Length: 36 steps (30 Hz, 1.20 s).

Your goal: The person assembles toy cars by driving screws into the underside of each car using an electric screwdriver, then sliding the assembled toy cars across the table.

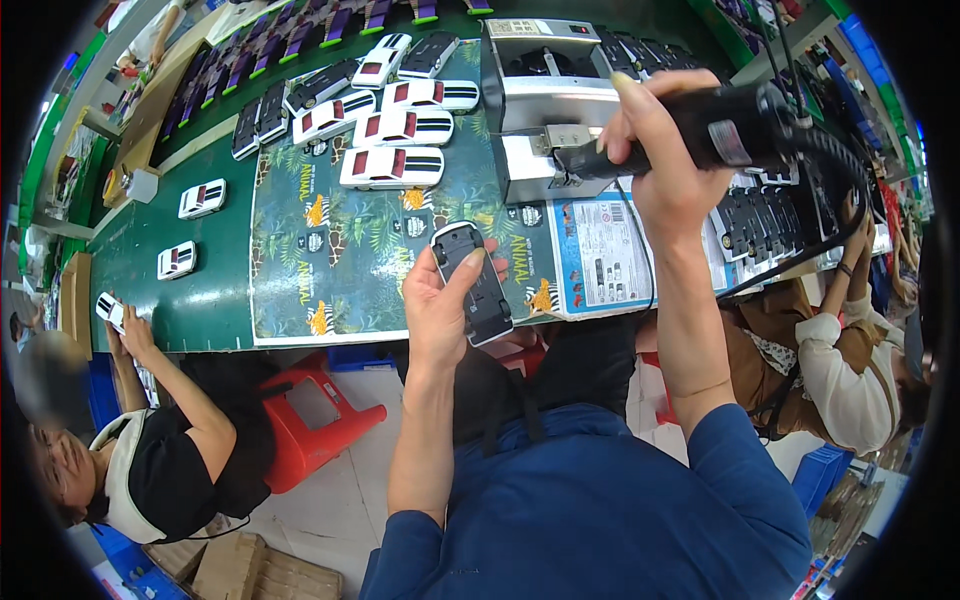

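Observation:
My left hand (432, 312) is closed round a toy car (487, 308), turned so that its black underside faces up, with the thumb pressed on it. A black electric screwdriver (728, 128) lies in the grip of my right hand (662, 165), held sideways over the table. Its tip points left, at the small front block of a silver metal screw feeder (552, 95); whether they touch I cannot tell. Left of the feeder, several white toy cars (392, 168) with red windows and black stripes sit in a cluster, some showing black undersides (430, 55).
More black car undersides (752, 222) lie in rows at the right. A printed card sheet (598, 255) covers the table before the feeder. The screwdriver's coiled cable (855, 185) loops down at right. Co-workers sit on both sides; a red stool (318, 425) stands at left.

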Available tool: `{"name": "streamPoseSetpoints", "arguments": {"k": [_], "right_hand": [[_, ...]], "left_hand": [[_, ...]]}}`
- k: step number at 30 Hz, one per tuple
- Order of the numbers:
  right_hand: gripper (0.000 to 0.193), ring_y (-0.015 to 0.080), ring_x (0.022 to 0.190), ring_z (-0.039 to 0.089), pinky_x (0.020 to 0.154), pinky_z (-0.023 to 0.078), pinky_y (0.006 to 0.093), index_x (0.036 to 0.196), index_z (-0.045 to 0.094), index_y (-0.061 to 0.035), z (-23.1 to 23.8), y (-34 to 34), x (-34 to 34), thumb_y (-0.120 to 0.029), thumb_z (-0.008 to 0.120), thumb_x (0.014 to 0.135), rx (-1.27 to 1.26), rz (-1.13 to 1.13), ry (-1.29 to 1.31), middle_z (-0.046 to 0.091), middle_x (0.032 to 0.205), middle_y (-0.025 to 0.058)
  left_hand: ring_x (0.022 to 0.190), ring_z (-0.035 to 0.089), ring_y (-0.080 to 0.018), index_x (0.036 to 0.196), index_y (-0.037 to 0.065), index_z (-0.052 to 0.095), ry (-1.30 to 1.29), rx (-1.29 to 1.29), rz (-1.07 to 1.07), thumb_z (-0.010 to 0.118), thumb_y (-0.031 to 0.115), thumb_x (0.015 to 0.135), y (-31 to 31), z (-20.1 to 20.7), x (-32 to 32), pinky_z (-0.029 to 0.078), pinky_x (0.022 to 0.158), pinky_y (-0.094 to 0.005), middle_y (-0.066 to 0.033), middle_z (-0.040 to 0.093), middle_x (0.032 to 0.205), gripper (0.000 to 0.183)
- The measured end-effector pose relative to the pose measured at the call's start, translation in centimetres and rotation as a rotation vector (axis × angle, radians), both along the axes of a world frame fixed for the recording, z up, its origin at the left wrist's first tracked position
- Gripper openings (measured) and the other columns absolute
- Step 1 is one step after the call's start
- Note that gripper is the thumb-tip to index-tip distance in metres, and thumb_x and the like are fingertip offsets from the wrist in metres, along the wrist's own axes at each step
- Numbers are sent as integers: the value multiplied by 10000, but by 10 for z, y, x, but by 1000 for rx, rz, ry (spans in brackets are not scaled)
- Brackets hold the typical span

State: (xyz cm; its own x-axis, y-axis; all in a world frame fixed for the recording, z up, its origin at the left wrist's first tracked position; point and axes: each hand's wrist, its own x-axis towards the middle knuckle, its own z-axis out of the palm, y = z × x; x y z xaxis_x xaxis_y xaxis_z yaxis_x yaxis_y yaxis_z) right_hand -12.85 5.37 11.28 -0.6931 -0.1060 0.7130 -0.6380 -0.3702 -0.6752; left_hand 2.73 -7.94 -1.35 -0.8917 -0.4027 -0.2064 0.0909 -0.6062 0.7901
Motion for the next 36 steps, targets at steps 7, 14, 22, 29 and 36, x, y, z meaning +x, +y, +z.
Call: {"name": "streamPoseSetpoints", "arguments": {"k": [7, 14, 22, 29, 36], "right_hand": [[118, 122, 445, 551, 474, 448, 258, 834, 607, 2, 15, -9, -2, -34, 720, 825, 240, -16, -26, 576, 571, 48], [138, 150, 476, 540, 530, 493, 306, 927, 566, 32, 3, -7, 32, -65, 650, 879, -228, 372, -320, 541, 608, 76], [167, 140, 498, 565, 538, 507, 292, 935, 543, 28, -18, -35, 55, -57, 677, 883, -203, 412, -240, 576, 626, 80], [156, 83, 520, 553, 499, 461, 236, 865, 564, -8, -23, -41, 59, -8, 717, 839, -55, 398, -232, 598, 645, 58], [174, 83, 567, 536, 515, 418, 228, 803, 548, -34, -28, -48, 57, 48, 702, 793, -16, 570, -208, 593, 673, 56]], "left_hand": [[875, 724, -246, 1133, -21, 579, -27, -16, -3, 669, 63, 920, -2, 0, 1, 627, 775, -363, -190, 694, 1058, 245], [859, 724, -239, 1148, -20, 587, -3, 17, -17, 664, 43, 911, -1, 1, 0, 628, 758, -351, -179, 696, 1062, 258], [830, 721, -200, 1122, -22, 609, 8, -19, -25, 663, 38, 910, -1, 0, 1, 624, 727, -321, -129, 705, 1034, 227], [780, 692, -129, 1115, -27, 611, -15, -17, -8, 647, -12, 906, 1, 7, 2, 594, 687, -266, -88, 705, 937, 213], [779, 691, -134, 1074, -24, 628, -29, -8, -52, 665, -52, 854, -6, 6, 6, 574, 699, -260, -90, 710, 915, 225]]}}
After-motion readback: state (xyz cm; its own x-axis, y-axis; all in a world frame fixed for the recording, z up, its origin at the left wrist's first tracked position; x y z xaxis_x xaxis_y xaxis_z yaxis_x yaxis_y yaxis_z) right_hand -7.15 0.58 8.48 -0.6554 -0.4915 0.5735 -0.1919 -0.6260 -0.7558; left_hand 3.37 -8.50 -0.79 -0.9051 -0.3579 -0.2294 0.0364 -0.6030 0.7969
